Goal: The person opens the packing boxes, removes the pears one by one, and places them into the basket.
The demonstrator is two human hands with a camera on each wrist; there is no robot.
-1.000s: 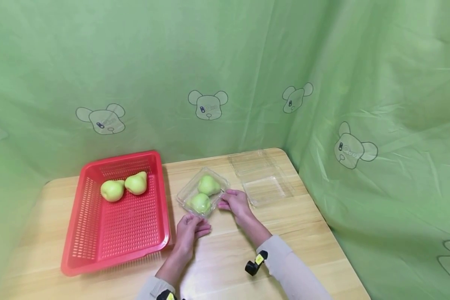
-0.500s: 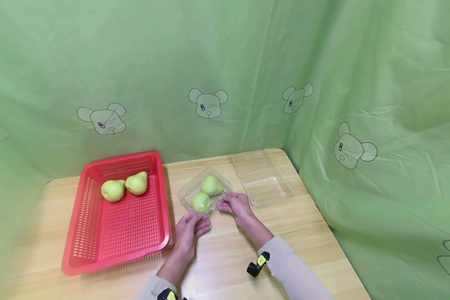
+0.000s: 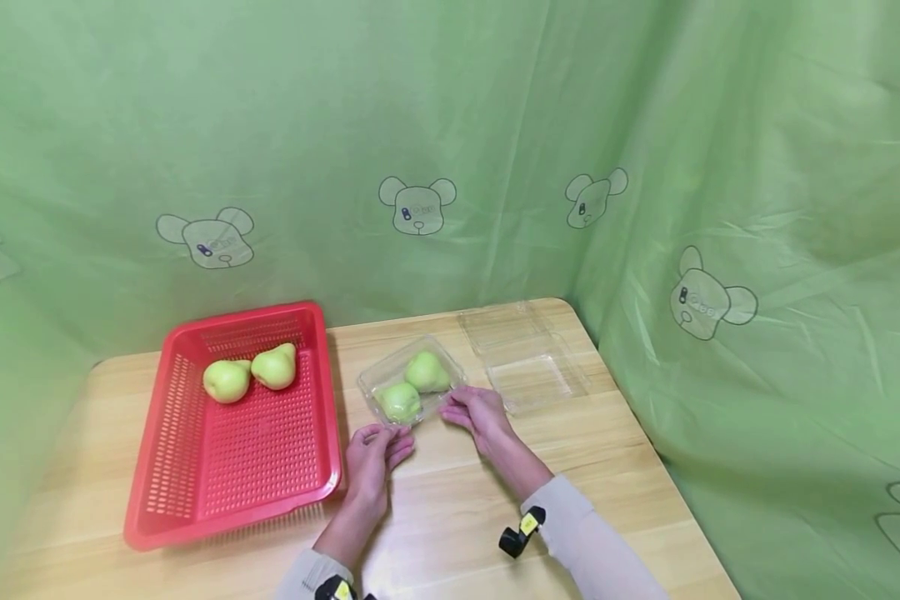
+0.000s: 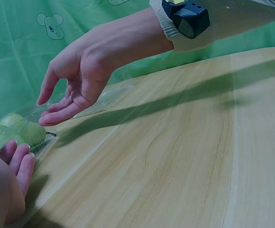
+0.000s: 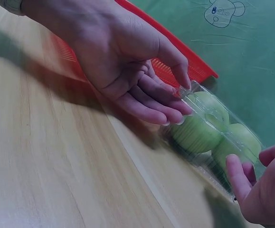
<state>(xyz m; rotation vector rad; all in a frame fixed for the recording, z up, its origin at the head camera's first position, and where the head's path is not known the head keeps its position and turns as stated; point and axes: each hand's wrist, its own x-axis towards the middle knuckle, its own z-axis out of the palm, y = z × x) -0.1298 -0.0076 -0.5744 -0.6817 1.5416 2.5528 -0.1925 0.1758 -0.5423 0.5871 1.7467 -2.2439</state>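
A clear plastic clamshell box [image 3: 378,379] lies on the table with two green pears, one pear [image 3: 426,372] farther back and one pear [image 3: 400,402] nearer. Its lid lies over the fruit; whether it is latched cannot be seen. My left hand [image 3: 371,458] pinches the box's near corner between thumb and fingers, plain in the right wrist view [image 5: 132,71]. At the right corner, my right hand [image 3: 483,417] pinches the edge with thumb and fingertips. In the left wrist view that hand [image 4: 82,78] comes from above, thumb over the fingers.
On the left stands a red perforated basket [image 3: 328,417] holding two more pears [image 3: 273,367]. An opened clear clamshell [image 3: 532,375] lies at the back right of the wooden table [image 3: 450,533]. Green curtain [image 3: 300,125] hangs behind and on the right.
Between my hands the box with its pears has turned slightly clockwise. My right hand has shifted a little right and nearer; the left has moved slightly left.
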